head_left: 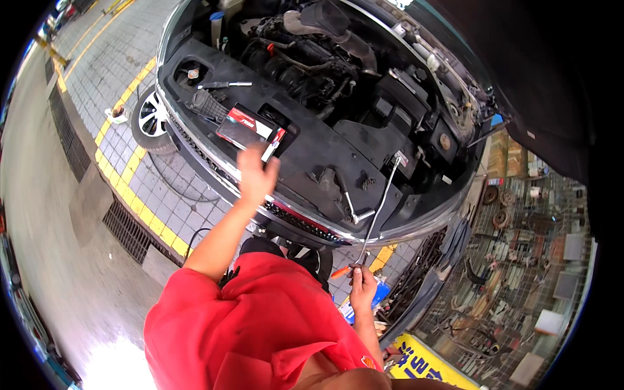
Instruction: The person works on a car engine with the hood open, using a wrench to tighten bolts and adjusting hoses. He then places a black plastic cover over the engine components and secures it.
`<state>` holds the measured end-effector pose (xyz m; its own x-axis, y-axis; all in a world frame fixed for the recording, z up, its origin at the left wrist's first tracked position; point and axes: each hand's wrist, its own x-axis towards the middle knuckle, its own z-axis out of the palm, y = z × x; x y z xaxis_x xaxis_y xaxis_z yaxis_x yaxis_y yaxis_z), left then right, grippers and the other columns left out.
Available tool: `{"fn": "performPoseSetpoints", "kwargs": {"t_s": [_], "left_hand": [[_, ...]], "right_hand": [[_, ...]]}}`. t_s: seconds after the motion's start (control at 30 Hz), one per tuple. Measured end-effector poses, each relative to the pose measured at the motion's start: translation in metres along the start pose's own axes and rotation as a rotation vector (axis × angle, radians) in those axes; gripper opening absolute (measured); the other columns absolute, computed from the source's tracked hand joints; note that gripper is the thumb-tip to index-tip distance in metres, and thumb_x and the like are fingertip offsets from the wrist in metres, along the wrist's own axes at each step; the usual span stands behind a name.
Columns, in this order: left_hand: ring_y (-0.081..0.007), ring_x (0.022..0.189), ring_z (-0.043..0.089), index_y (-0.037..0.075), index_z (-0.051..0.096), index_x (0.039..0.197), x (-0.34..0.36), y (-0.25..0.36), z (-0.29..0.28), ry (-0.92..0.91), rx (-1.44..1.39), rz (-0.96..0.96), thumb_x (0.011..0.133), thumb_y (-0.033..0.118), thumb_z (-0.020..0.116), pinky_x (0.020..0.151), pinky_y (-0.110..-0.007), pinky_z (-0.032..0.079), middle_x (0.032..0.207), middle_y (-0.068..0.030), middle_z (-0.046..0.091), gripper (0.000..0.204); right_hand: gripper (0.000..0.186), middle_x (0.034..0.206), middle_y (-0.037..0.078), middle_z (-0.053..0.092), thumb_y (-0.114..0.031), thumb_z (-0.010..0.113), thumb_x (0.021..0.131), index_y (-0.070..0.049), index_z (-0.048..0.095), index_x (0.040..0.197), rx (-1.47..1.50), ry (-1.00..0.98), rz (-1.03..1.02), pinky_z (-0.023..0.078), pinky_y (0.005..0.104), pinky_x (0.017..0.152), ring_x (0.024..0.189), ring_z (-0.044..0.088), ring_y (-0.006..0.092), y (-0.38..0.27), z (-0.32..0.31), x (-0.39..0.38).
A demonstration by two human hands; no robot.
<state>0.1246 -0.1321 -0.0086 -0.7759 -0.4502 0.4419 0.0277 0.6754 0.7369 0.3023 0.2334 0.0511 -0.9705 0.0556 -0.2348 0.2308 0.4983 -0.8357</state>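
Note:
My left hand (259, 174) reaches over the front edge of the car's engine bay, fingers apart and slightly blurred, with nothing visible in it. Just beyond its fingertips lies a red, black and white cardboard box (240, 127), and a smaller white-and-red box (274, 144) sits at its right end. Low on the right, my right hand (363, 286) is closed around a tool with an orange handle (340, 272). From beside that hand a long thin silver rod (378, 214) runs up over the black panel; whether the hand holds it too I cannot tell.
On the black front panel (312, 146) rest a ratchet (344, 185) and another silver-ended tool (224, 84). Behind it is the exposed engine (299, 65). A wire rack of parts (513, 260) stands at right, a wheel (151, 116) at left.

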Motion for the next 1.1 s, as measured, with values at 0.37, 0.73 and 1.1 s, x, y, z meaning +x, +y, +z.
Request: {"fn": "performPoseSetpoints", "kwargs": {"t_s": [0.37,0.73,1.1], "left_hand": [[-0.0390,0.116,0.067,-0.005,0.061,0.132,0.106,-0.153,-0.024,-0.362,0.211,-0.577,0.082,0.050,0.080,0.101,-0.043,0.051,0.124,-0.0273,0.069,0.077],[-0.0223,0.095,0.069,-0.003,0.053,0.126,0.114,-0.139,-0.078,-0.437,-0.647,-0.827,0.095,0.032,0.076,0.088,-0.040,0.058,0.112,-0.0126,0.066,0.052],[-0.0321,0.140,0.049,0.016,0.061,0.129,-0.022,0.006,-0.062,-0.775,-1.683,-0.770,0.076,-0.005,0.077,0.118,-0.052,0.037,0.135,-0.0055,0.061,0.059]], "right_hand": [[0.022,0.079,0.009,0.067,-0.017,0.058,0.105,0.000,0.072,0.109,0.029,-0.104,-0.105,0.051,0.0326,0.069,0.073,0.065,0.0187,-0.042,0.037,0.009],[0.020,0.083,0.006,0.063,-0.013,0.057,0.105,0.001,0.071,0.109,0.143,-0.025,-0.315,0.051,0.0302,0.068,0.070,0.061,0.0157,-0.046,0.069,0.028],[0.062,0.139,0.016,0.054,0.010,0.077,0.081,0.006,0.055,0.138,0.546,0.080,-0.459,0.052,0.0220,0.067,0.062,0.038,0.0034,-0.132,0.058,0.036]]}}
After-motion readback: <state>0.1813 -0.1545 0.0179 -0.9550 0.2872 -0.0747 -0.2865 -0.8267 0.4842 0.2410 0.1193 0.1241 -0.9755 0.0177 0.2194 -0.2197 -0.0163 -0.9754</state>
